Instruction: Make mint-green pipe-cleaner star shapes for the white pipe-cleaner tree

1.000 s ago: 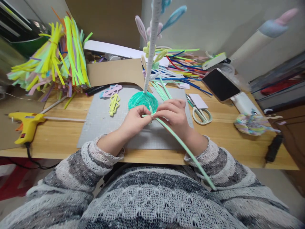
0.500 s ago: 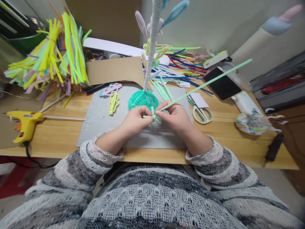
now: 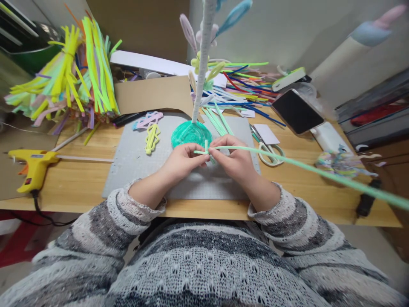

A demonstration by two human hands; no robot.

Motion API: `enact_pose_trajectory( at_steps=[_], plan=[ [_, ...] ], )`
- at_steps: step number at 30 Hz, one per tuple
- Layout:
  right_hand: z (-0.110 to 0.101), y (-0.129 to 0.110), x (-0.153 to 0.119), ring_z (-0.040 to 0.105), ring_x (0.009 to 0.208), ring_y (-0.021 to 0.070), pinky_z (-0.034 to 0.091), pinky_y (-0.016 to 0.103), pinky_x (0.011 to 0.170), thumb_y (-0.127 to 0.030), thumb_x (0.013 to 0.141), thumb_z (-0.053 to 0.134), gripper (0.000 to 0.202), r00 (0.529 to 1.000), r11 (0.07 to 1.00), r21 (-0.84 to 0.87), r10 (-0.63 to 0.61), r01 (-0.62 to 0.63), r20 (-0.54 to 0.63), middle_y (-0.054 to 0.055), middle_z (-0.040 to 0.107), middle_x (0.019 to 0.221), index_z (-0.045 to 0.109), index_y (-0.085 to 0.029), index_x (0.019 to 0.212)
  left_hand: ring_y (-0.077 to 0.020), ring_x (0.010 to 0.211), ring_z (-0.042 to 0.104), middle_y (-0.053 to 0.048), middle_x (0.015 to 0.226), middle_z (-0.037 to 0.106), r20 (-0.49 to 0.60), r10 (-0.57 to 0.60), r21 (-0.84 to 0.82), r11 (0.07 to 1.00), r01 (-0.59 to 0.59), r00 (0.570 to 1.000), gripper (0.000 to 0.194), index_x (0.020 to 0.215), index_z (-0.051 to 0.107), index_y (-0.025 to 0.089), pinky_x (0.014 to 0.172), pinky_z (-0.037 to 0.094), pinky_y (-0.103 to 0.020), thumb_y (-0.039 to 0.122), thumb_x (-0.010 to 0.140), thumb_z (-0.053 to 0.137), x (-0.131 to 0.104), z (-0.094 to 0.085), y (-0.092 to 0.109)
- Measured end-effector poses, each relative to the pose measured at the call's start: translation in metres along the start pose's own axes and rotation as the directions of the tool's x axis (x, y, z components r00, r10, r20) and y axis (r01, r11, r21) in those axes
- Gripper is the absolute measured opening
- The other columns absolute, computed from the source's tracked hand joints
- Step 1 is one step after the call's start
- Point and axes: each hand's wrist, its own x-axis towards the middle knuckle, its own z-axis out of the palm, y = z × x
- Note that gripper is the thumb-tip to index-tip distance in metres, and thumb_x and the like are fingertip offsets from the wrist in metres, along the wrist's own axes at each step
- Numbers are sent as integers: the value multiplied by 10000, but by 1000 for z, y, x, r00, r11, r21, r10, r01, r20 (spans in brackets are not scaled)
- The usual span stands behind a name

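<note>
Pinched between the fingers of my left hand (image 3: 185, 160) is a small cluster of short mint-green pipe cleaner ends (image 3: 206, 148). My right hand (image 3: 232, 158) grips a long mint-green pipe cleaner (image 3: 297, 164) close to that cluster, and its free length runs far out to the right. The fingertips of both hands almost meet. Just behind them stands a round teal base (image 3: 188, 133) with a white-wrapped stem (image 3: 200, 81) rising from it. Looped pipe cleaner petals (image 3: 234, 18) in blue, pink and yellow branch off the stem.
A grey cutting mat (image 3: 134, 170) lies under my hands. Yellow and lilac zigzag pieces (image 3: 152, 138) rest on it. Scissors (image 3: 271, 154) and a phone (image 3: 298, 111) are on the right; a yellow glue gun (image 3: 33, 168) lies left. Pipe cleaner bundles (image 3: 68, 76) stand behind.
The free end of the long pipe cleaner has swung down from the upper right toward the lower right. Both hands stay nearly in place.
</note>
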Motion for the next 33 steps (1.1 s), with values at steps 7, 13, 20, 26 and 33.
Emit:
enact_pose_trajectory(
  at_steps=[7,13,20,26,33],
  plan=[
    [-4,1,10,603,658,160,455,326,693,-254,636,763,105,952,906,295,283,-304,113,-7,670,644,673,-200,632,-110,578,628,0,639,681,5,32,117,993,-32,999,174,779,642,141,612,467,-232,283,725,726,-3,-1,3],
    [-7,5,15,556,620,140,416,303,663,-220,536,769,109,862,756,414,439,-506,253,-7,636,585,668,-180,537,-115,582,623,-9,635,678,45,86,120,989,-91,995,151,729,641,143,608,461,-234,268,710,724,-5,-2,2],
    [-6,7,14,478,557,124,371,289,592,-253,545,761,156,847,762,370,462,-531,262,-25,561,518,625,-184,513,-127,627,582,-10,675,672,-11,222,246,946,-212,975,108,706,656,164,636,443,-258,253,703,717,-3,-1,3],
    [-6,5,13,525,599,128,389,283,618,-254,584,756,134,875,805,348,415,-480,248,-27,599,567,647,-180,563,-130,656,553,-26,791,663,-61,255,386,898,-213,965,170,806,649,160,655,435,-269,272,704,727,-3,-2,2],
    [-6,3,13,541,611,124,396,286,653,-247,593,781,156,883,839,293,394,-459,256,-22,618,586,649,-165,587,-138,656,552,-19,727,648,34,265,460,852,-251,964,109,736,634,163,645,414,-264,251,741,698,-4,-2,5]
  ],
)
